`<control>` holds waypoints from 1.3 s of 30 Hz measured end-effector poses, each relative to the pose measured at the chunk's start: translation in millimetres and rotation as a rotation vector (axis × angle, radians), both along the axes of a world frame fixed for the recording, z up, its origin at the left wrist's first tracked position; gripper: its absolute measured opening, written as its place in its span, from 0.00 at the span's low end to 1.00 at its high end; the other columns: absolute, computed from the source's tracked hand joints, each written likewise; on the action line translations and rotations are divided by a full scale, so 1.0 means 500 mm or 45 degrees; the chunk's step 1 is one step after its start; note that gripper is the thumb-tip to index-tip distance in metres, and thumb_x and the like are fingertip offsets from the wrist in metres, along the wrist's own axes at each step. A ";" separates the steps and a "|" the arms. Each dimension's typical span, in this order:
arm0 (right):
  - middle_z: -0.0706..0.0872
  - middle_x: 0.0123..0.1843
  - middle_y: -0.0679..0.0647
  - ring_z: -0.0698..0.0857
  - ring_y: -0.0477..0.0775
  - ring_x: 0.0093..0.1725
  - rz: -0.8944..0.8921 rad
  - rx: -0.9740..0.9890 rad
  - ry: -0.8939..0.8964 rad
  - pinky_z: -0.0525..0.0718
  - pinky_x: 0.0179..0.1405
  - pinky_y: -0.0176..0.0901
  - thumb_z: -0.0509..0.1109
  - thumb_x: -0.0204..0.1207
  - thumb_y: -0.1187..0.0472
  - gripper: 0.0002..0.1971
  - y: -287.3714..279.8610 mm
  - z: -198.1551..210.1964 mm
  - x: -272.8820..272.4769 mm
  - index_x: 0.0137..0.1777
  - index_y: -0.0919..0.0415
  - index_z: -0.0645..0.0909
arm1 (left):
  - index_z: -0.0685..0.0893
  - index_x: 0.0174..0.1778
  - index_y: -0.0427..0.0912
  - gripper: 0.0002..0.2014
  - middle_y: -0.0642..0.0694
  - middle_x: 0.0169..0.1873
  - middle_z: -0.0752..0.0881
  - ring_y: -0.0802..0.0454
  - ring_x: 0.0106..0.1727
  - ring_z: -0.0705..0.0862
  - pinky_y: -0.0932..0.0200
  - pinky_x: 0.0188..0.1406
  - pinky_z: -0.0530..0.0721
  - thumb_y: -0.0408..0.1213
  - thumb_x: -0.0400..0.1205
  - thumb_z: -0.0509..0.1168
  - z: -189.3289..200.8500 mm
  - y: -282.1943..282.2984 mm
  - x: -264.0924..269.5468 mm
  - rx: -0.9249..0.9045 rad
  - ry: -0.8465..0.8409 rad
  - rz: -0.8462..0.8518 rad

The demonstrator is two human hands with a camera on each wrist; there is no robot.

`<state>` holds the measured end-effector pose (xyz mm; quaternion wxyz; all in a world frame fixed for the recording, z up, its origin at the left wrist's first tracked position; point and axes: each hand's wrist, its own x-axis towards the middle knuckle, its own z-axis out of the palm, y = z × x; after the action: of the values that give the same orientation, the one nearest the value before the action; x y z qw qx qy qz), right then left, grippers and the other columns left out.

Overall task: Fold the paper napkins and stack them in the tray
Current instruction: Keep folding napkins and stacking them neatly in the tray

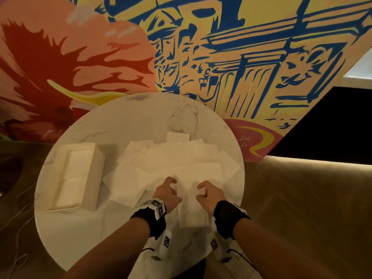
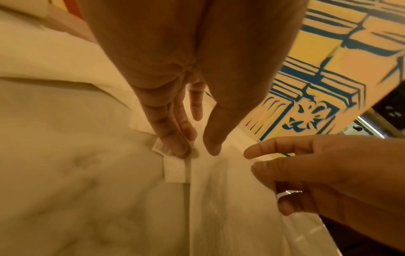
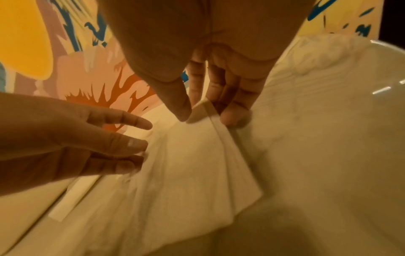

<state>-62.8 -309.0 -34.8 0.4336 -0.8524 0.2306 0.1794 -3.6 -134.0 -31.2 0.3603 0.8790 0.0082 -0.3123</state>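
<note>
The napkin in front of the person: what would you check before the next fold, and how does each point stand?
1. Left hand pinches a napkin corner: ok.
2. Right hand pinches the other corner: ok.
3. Corners aligned evenly: cannot tell, the pictures are blurred.
4. Napkin free of the loose pile: not ok, it overlaps it.
5. Tray within reach on the left, napkins already inside: ok.

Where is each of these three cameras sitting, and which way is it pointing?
Head: worn on the head, looking down at the round table, tray and both forearms.
Left wrist: looks along the left hand, which pinches a napkin corner.
Right wrist: looks along the right hand, which pinches the opposite corner.
Shared: both wrist views show that napkin and the opposite hand.
</note>
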 end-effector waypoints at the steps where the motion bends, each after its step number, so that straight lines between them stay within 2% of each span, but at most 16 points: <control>1: 0.79 0.45 0.50 0.79 0.45 0.37 -0.035 0.022 -0.022 0.77 0.36 0.33 0.69 0.81 0.60 0.09 0.002 0.004 0.001 0.59 0.50 0.78 | 0.73 0.68 0.52 0.27 0.50 0.47 0.83 0.52 0.46 0.85 0.54 0.45 0.88 0.37 0.76 0.76 -0.001 0.002 -0.001 -0.028 0.003 0.020; 4: 0.78 0.48 0.49 0.79 0.47 0.39 -0.095 0.124 -0.129 0.76 0.35 0.30 0.72 0.79 0.62 0.06 0.000 0.022 0.012 0.52 0.51 0.81 | 0.73 0.66 0.55 0.25 0.50 0.51 0.83 0.53 0.46 0.85 0.62 0.36 0.82 0.43 0.76 0.76 0.009 0.013 0.003 -0.093 -0.015 0.095; 7: 0.81 0.50 0.52 0.80 0.53 0.42 -0.051 0.206 -0.244 0.81 0.44 0.38 0.75 0.77 0.63 0.06 -0.004 0.051 0.035 0.49 0.51 0.84 | 0.72 0.64 0.58 0.23 0.50 0.51 0.86 0.52 0.48 0.87 0.60 0.39 0.81 0.50 0.77 0.74 0.032 0.026 0.017 -0.207 -0.003 0.117; 8: 0.82 0.52 0.55 0.81 0.55 0.43 -0.053 0.257 -0.269 0.84 0.44 0.42 0.75 0.77 0.64 0.06 -0.003 0.060 0.043 0.49 0.52 0.85 | 0.72 0.64 0.57 0.23 0.49 0.49 0.88 0.50 0.47 0.88 0.60 0.40 0.82 0.49 0.78 0.74 0.043 0.030 0.023 -0.274 -0.002 0.118; 10: 0.83 0.51 0.59 0.82 0.55 0.42 -0.083 0.366 -0.308 0.85 0.38 0.41 0.74 0.78 0.65 0.06 0.003 0.082 0.059 0.50 0.53 0.85 | 0.74 0.64 0.56 0.20 0.46 0.43 0.89 0.49 0.44 0.88 0.60 0.40 0.84 0.43 0.80 0.73 0.064 0.038 0.038 -0.384 -0.070 0.135; 13: 0.86 0.49 0.56 0.84 0.52 0.42 -0.126 0.475 -0.331 0.86 0.37 0.38 0.70 0.81 0.66 0.07 0.015 0.112 0.079 0.53 0.54 0.85 | 0.78 0.61 0.57 0.16 0.48 0.32 0.84 0.52 0.35 0.84 0.64 0.36 0.80 0.38 0.81 0.73 0.099 0.056 0.063 -0.439 -0.248 0.178; 15: 0.88 0.47 0.57 0.86 0.51 0.41 -0.181 0.494 -0.374 0.86 0.37 0.37 0.68 0.81 0.68 0.08 0.022 0.127 0.091 0.52 0.55 0.85 | 0.81 0.58 0.59 0.15 0.48 0.32 0.85 0.52 0.34 0.82 0.65 0.35 0.79 0.37 0.81 0.73 0.117 0.074 0.077 -0.474 -0.314 0.175; 18: 0.89 0.48 0.57 0.87 0.52 0.41 -0.253 0.503 -0.438 0.86 0.38 0.38 0.69 0.81 0.68 0.08 0.040 0.141 0.109 0.50 0.55 0.86 | 0.85 0.56 0.60 0.14 0.50 0.38 0.87 0.54 0.40 0.85 0.64 0.43 0.79 0.37 0.79 0.74 0.137 0.100 0.091 -0.482 -0.397 0.196; 20: 0.89 0.50 0.56 0.87 0.53 0.45 -0.235 0.551 -0.452 0.86 0.38 0.39 0.71 0.80 0.65 0.07 0.059 0.152 0.121 0.54 0.53 0.86 | 0.86 0.55 0.58 0.12 0.54 0.32 0.83 0.58 0.35 0.82 0.66 0.42 0.78 0.37 0.79 0.75 0.148 0.113 0.094 -0.490 -0.433 0.206; 23: 0.89 0.50 0.53 0.86 0.52 0.48 -0.169 0.507 -0.487 0.84 0.40 0.38 0.75 0.78 0.62 0.08 0.084 0.162 0.137 0.55 0.52 0.87 | 0.87 0.50 0.56 0.10 0.56 0.29 0.80 0.62 0.31 0.79 0.70 0.39 0.77 0.36 0.78 0.75 0.164 0.129 0.098 -0.475 -0.468 0.189; 27: 0.90 0.42 0.45 0.87 0.47 0.44 -0.108 0.333 -0.543 0.82 0.48 0.37 0.76 0.76 0.60 0.04 0.099 0.172 0.157 0.43 0.49 0.89 | 0.87 0.45 0.57 0.08 0.53 0.35 0.87 0.56 0.41 0.86 0.66 0.45 0.82 0.39 0.77 0.77 0.179 0.158 0.107 -0.381 -0.503 0.209; 29: 0.90 0.42 0.43 0.87 0.45 0.44 -0.053 0.245 -0.564 0.81 0.48 0.30 0.76 0.76 0.59 0.06 0.108 0.183 0.164 0.41 0.47 0.88 | 0.87 0.46 0.55 0.07 0.54 0.34 0.86 0.56 0.40 0.85 0.66 0.44 0.81 0.39 0.77 0.77 0.185 0.170 0.110 -0.356 -0.505 0.225; 32: 0.89 0.46 0.41 0.84 0.42 0.45 -0.011 0.162 -0.609 0.74 0.42 0.19 0.76 0.76 0.58 0.05 0.121 0.197 0.173 0.41 0.46 0.88 | 0.86 0.48 0.55 0.08 0.53 0.38 0.86 0.54 0.42 0.85 0.64 0.45 0.81 0.42 0.76 0.77 0.194 0.183 0.115 -0.317 -0.526 0.251; 34: 0.86 0.49 0.42 0.83 0.42 0.45 0.016 0.078 -0.662 0.74 0.44 0.21 0.77 0.76 0.56 0.04 0.126 0.201 0.178 0.42 0.45 0.88 | 0.85 0.49 0.53 0.09 0.52 0.41 0.87 0.55 0.41 0.84 0.68 0.40 0.79 0.45 0.76 0.77 0.201 0.190 0.117 -0.262 -0.535 0.245; 36: 0.86 0.50 0.42 0.84 0.43 0.49 0.025 0.101 -0.695 0.79 0.52 0.29 0.76 0.76 0.58 0.05 0.129 0.203 0.180 0.42 0.45 0.87 | 0.85 0.47 0.50 0.10 0.54 0.41 0.86 0.57 0.39 0.82 0.72 0.35 0.75 0.47 0.77 0.77 0.208 0.196 0.117 -0.195 -0.581 0.235; 39: 0.89 0.47 0.43 0.86 0.45 0.51 0.070 0.187 -0.635 0.82 0.55 0.36 0.74 0.78 0.59 0.06 0.135 0.208 0.185 0.42 0.46 0.86 | 0.84 0.43 0.50 0.09 0.55 0.44 0.85 0.58 0.40 0.84 0.70 0.35 0.76 0.49 0.78 0.75 0.215 0.203 0.117 -0.162 -0.643 0.206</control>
<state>29.6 -241.6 69.4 0.5327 -0.8425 0.0797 -0.0083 54.7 -32.7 76.2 0.4294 0.9010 -0.0315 -0.0532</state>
